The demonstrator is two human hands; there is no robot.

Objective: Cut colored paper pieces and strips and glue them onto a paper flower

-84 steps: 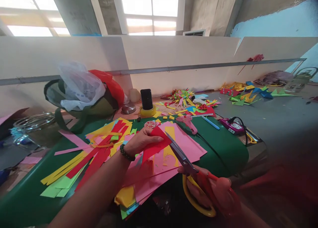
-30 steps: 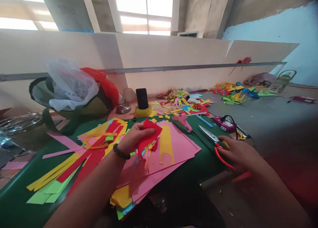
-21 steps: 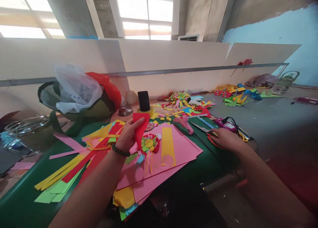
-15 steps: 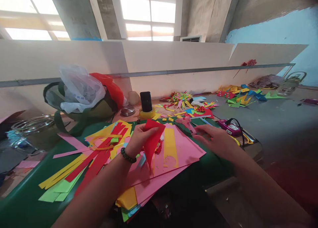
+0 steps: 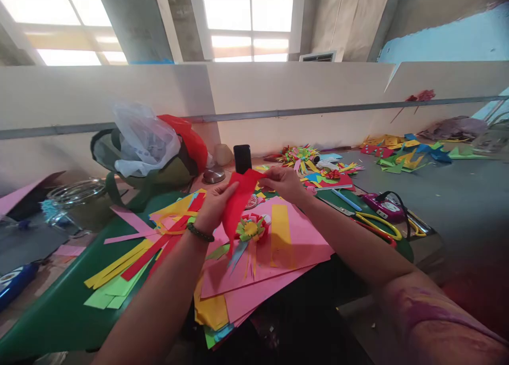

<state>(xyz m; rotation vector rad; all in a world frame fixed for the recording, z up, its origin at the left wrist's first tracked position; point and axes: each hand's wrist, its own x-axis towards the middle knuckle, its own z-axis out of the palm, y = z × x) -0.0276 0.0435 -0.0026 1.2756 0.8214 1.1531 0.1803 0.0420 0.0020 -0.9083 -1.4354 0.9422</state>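
Observation:
A folded piece of red paper (image 5: 238, 199) is held up above the pink sheets (image 5: 306, 232). My left hand (image 5: 217, 208), with a beaded bracelet at the wrist, pinches its left side. The fingers of my right hand (image 5: 284, 184) close on the upper right corner. Just below lies a paper flower (image 5: 251, 229) with a yellow centre, green and red petals and trailing strips. Beside the flower, a yellow paper strip (image 5: 280, 227) rests on the pink sheets. Part of something pink (image 5: 311, 190) shows behind my right wrist.
Coloured paper strips (image 5: 131, 264) spread over the green surface at left. A phone (image 5: 242, 158) stands upright at the back, right of a bag (image 5: 170, 166). Yellow-handled scissors (image 5: 377, 221) and a purple box (image 5: 384, 208) lie at right, with paper scraps (image 5: 401, 153) beyond.
My right hand has left the pink glue gun and moved left to take the red paper's upper corner. The paper is raised and turned, showing the flower beneath. The view has shifted slightly.

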